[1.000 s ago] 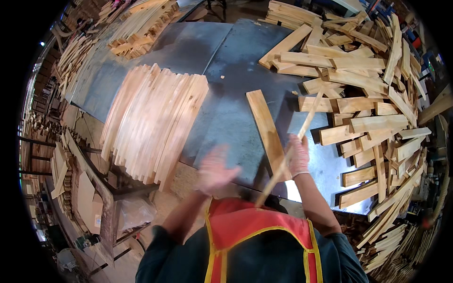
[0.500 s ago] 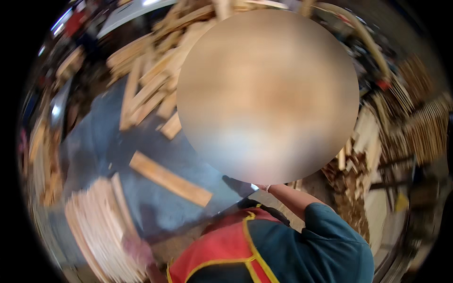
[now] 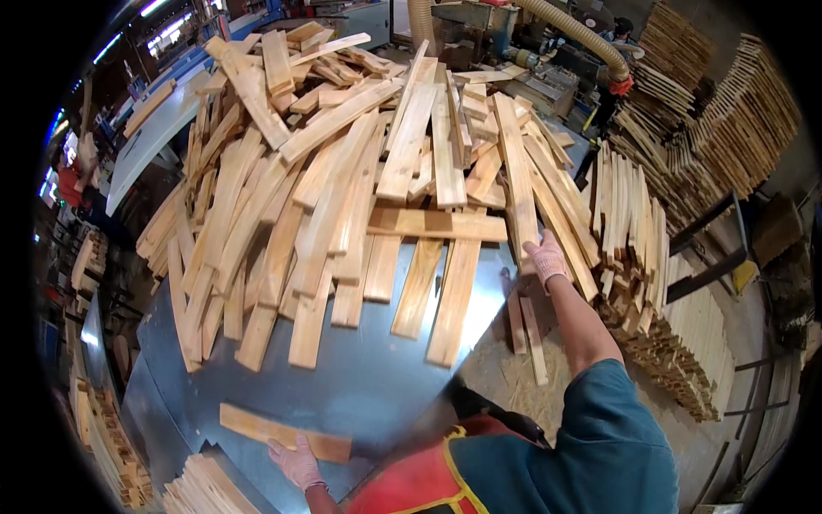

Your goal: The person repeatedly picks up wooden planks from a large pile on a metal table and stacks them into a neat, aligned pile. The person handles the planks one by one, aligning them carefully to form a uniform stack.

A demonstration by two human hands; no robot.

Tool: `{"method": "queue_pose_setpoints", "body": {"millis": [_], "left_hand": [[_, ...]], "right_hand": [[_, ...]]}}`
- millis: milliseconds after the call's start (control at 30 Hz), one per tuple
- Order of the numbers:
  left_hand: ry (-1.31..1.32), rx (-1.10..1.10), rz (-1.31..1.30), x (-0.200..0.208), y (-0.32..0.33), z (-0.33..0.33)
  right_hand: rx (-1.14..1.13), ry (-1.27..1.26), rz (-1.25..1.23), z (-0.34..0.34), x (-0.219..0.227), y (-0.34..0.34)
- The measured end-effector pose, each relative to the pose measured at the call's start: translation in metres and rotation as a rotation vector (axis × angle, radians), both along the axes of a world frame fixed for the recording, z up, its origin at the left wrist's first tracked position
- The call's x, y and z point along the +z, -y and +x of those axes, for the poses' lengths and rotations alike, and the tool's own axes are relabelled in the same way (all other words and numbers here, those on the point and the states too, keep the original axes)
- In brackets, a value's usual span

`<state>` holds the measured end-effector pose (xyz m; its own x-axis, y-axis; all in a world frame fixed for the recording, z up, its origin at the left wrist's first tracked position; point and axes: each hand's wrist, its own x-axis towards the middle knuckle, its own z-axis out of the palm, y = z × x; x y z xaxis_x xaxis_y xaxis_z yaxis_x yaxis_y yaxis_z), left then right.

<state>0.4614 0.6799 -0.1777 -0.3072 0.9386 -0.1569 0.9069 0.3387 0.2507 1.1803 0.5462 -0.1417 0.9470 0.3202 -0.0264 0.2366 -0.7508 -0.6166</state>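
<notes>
A short wooden board (image 3: 244, 421) lies on the metal tabletop (image 3: 377, 385) at the lower left. My left hand (image 3: 296, 467), in a pale pink glove, is closed on its near edge, with fingers over the top. Farther out, my right hand (image 3: 546, 259), gloved alike, grips the near end of a long board (image 3: 512, 154). That board leans down the right side of a big heap of loose boards (image 3: 330, 206). One board (image 3: 438, 224) lies crosswise at the front of the heap, over several others.
Neatly stacked boards (image 3: 201, 493) stand at the lower left table edge. Board stacks (image 3: 634, 223) rise on the right beside a dark metal frame (image 3: 709, 248). Two narrow strips (image 3: 531, 338) are beyond the table's right edge. A ribbed hose (image 3: 574, 30) hangs over machinery behind.
My left hand has moved from the board stack at the lower left onto the single board. My right arm now reaches out to the heap. The view has shifted; the earlier frame is blurred.
</notes>
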Motion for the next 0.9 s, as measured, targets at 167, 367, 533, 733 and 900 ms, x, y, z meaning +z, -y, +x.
{"method": "queue_pose_setpoints", "body": {"millis": [167,367,533,733,900], "left_hand": [[-0.082,0.135,-0.074,0.010,-0.022,0.094],[0.822,0.268,0.234,0.013,0.000,0.081],[1.635,0.135,0.203,0.063,0.046,0.080],[1.842,0.010,0.037,0.045,0.042,0.061],[1.777,0.077,0.048,0.026,0.042,0.018]], "right_hand": [[-0.075,-0.055,-0.200,0.051,0.015,-0.055],[-0.008,-0.179,0.320,0.012,0.010,-0.068],[0.295,-0.563,0.813,-0.149,0.020,-0.038],[0.535,-1.115,0.664,-0.368,0.014,0.000],[0.984,-1.319,0.039,-0.503,-0.023,-0.004]]}}
